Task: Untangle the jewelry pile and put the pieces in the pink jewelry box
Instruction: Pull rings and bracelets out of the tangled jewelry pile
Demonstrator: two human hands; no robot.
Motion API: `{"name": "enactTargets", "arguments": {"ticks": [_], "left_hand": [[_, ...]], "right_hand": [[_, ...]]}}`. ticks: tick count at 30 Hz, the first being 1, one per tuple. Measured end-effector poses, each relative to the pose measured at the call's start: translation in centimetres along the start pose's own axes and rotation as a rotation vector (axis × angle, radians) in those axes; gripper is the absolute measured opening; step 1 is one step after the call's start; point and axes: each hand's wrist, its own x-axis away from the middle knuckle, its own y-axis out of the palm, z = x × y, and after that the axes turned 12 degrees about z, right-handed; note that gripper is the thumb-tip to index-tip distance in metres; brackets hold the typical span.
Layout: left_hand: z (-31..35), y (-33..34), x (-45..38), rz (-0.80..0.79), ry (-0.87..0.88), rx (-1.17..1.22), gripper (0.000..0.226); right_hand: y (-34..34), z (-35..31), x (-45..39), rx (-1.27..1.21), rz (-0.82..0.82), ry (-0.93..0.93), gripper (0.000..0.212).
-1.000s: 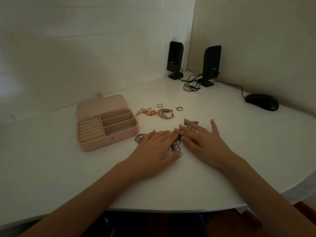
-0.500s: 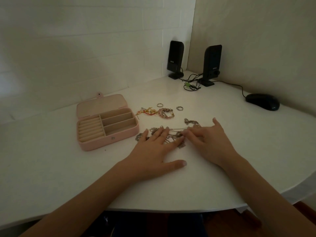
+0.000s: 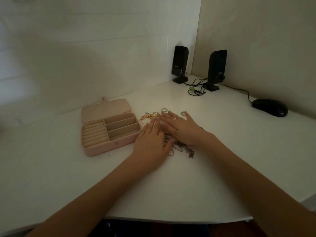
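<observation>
Both hands have slid forward off the dark chain tangle [image 3: 179, 147], which now lies behind the fingers, under the wrists. Left hand [image 3: 151, 142] and right hand [image 3: 181, 129] lie flat, fingers straight, gripping nothing. Just ahead of the left fingertips sits the red-and-gold bracelet [image 3: 149, 116], its length apparently running crosswise; two loose rings [image 3: 163, 110] flank the right fingertips. At left, beside the left hand, the pink jewelry box [image 3: 109, 129] is open.

Single head-worn wide-angle view, facing forward and down onto white worktop [image 3: 222, 151]. Close range: forearms enter from bottom edge, hands at frame centre. Wall corner fills upper half. No second view, nothing shared.
</observation>
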Motion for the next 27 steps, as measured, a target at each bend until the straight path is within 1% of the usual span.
{"name": "enactTargets", "arguments": {"ticks": [3,4,6,8,9,10,11,12,13,14,16,17,18,21,24,25,27], "left_hand": [[-0.6,0.1,0.3,-0.013,-0.057,-0.015,0.074],[-0.9,0.0,0.3,-0.014,-0.073,-0.013,0.074],[-1.4,-0.4,0.3,0.019,-0.054,0.039,0.071],[-2.0,-1.1,0.4,0.109,-0.026,0.143,0.067],[-2.4,-1.4,0.6,0.186,-0.009,0.17,0.065],[-3.0,-1.7,0.8,0.283,0.017,0.128,0.062],[-3.9,-1.8,1.0,0.351,0.022,0.031,0.057],[-5.0,-1.8,1.2,0.386,-0.009,-0.08,0.055],[-6.1,-1.8,1.4,0.377,-0.067,-0.166,0.056],[-6.9,-1.9,1.6,0.326,-0.142,-0.202,0.057],[-7.9,-1.8,1.7,0.164,-0.27,-0.21,0.058],[-8.2,-1.5,1.5,0.105,-0.289,-0.223,0.059],[-8.5,-1.2,1.1,0.088,-0.287,-0.242,0.059],[-9.2,-0.9,-0.3,0.095,-0.294,-0.27,0.057],[-9.5,-0.3,-0.7,0.112,-0.287,-0.264,0.056],[-9.6,-0.2,-0.6,0.155,-0.274,-0.252,0.056],[-9.5,-0.1,-0.3,0.317,-0.211,-0.159,0.059]], "right_hand": [[0.4,0.3,-1.9,0.045,-0.033,0.031,0.054],[0.5,0.3,-2.2,0.03,-0.032,0.045,0.055],[0.6,0.4,-2.1,-0.077,0.004,0.061,0.055],[0.4,0.6,-1.6,-0.242,0.079,0.079,0.058],[0.2,0.8,-1.2,-0.322,0.117,0.101,0.061],[-0.2,1.1,-0.9,-0.386,0.154,0.132,0.064],[-0.4,1.5,-0.7,-0.431,0.192,0.165,0.066],[-0.6,1.9,-0.5,-0.46,0.228,0.195,0.064],[-0.7,2.3,-0.4,-0.473,0.255,0.219,0.061],[-0.7,2.5,-0.4,-0.479,0.271,0.236,0.058],[-0.5,2.5,-0.4,-0.482,0.278,0.243,0.055],[-0.4,2.3,-0.4,-0.481,0.275,0.237,0.054],[-0.4,2.2,-0.4,-0.475,0.273,0.228,0.054],[-0.4,2.1,0.1,-0.421,0.278,0.208,0.052],[-0.4,2.4,0.7,-0.367,0.284,0.24,0.049],[-0.4,2.6,0.8,-0.36,0.298,0.263,0.048],[-0.6,3.1,1.1,-0.339,0.348,0.331,0.045]]}}
